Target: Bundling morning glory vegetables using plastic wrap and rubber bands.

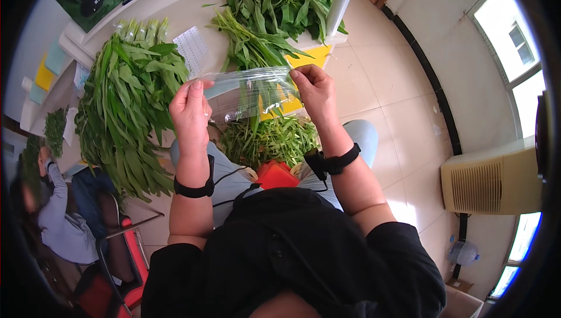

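Note:
A clear plastic bag [248, 94] is stretched flat between my two hands, above my lap. My left hand [190, 107] pinches its left end between thumb and fingers. At the opposite end, my right hand [317, 91] grips the bag's upper corner. Beyond the bag, a loose bunch of leafy greens [250, 43] lies on the white table [201, 2], in front of a bigger heap of greens [283, 3]. To the left, a large pile of long-leaved greens [125, 90] hangs over the table edge, its stems bundled in clear wrap.
Cut greens [266, 141] lie low between my knees, beside a red object [276, 175]. A printed sheet [191, 50] rests by the left pile. Another person [64, 224] sits at the lower left near a red chair [134, 259]. A beige appliance [491, 183] stands right.

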The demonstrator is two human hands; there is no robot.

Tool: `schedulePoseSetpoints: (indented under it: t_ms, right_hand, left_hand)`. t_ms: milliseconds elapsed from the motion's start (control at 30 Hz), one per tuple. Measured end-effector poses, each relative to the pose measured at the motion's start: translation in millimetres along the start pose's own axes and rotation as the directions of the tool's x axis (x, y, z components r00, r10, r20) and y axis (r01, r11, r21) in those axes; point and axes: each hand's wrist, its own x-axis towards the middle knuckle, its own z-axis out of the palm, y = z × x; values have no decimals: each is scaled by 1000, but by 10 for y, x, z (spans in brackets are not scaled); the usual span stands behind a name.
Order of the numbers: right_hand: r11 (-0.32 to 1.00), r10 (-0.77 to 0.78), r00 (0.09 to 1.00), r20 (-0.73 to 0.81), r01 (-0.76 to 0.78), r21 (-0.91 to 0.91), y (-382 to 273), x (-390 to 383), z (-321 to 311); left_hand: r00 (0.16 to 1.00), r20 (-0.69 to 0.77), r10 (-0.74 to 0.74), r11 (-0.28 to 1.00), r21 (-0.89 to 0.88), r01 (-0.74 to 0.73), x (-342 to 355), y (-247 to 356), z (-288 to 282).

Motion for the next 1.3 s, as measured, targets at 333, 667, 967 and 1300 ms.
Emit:
schedulePoseSetpoints:
  t_ms: [333,667,967,1300]
  right_hand:
    - [990,87,994,65,-94,108,207,23,-133]
    - [741,141,938,318,-313,594,87,-3,-224]
    - [901,-11,989,147,-54,430,27,28,-360]
    - [937,-318,944,86,326,-121,35,-72,-267]
  left_hand:
    - [996,53,-66,998,0,66,-23,63,106]
    - [994,108,-13,994,106,1,-25,-195,213]
    - [990,141,-17,999,50,10,-4,-154,99]
    - [960,74,-269,922,-269,279,114,-277,137]
